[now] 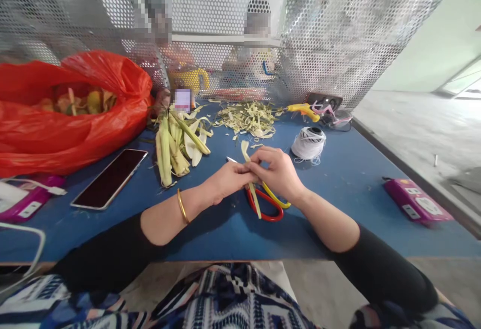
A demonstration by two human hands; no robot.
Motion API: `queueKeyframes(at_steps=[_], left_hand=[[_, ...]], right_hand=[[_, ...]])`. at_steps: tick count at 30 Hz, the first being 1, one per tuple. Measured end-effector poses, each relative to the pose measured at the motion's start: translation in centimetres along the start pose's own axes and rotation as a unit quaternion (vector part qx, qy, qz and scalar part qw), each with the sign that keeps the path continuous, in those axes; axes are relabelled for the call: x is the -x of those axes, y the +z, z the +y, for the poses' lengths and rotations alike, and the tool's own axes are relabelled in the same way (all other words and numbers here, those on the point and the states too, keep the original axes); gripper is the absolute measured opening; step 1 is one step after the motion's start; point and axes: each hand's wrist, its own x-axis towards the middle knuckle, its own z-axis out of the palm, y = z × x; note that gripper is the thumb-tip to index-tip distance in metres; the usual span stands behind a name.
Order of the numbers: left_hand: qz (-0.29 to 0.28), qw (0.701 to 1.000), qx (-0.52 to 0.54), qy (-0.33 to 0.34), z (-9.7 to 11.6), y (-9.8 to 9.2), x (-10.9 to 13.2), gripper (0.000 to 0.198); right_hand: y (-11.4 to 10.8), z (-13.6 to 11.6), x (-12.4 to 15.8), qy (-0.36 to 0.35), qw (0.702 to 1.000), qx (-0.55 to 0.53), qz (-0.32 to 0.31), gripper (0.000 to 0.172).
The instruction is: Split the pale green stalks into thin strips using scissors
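My left hand (225, 181) and my right hand (276, 171) meet over the blue table (349, 178), both pinching a thin pale green leaf strip (246, 152) that sticks up between the fingers and hangs below them. Scissors (265, 206) with red and yellow handles lie on the table just under my hands, their blade tip showing left of my fingers. A gold bangle (182, 205) circles my left wrist. A bundle of green leaf stalks (176, 143) lies a little beyond my left hand.
A red plastic bag (71, 113) with peelings sits at the left, a phone (110, 177) beside it. Leaf shreds (250, 117), a spool of white thread (309, 143), a yellow glue gun (304, 111) and purple power strips (417, 201) lie around. Two people sit behind the perforated screen (338, 28).
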Motion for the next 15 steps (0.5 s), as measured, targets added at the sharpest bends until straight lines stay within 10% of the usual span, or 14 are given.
queueKeyframes(at_steps=[6, 15], left_hand=[[-0.035, 0.998, -0.045, 0.022, -0.5, 0.0, -0.1, 0.037], [-0.076, 0.997, -0.028, -0.010, 0.6, -0.1, 0.5, 0.031]], right_hand=[[0.2, 0.1, -0.1, 0.096, 0.992, -0.064, 0.052, 0.025], [0.9, -0.2, 0.4, -0.021, 0.988, 0.102, 0.116, 0.025]])
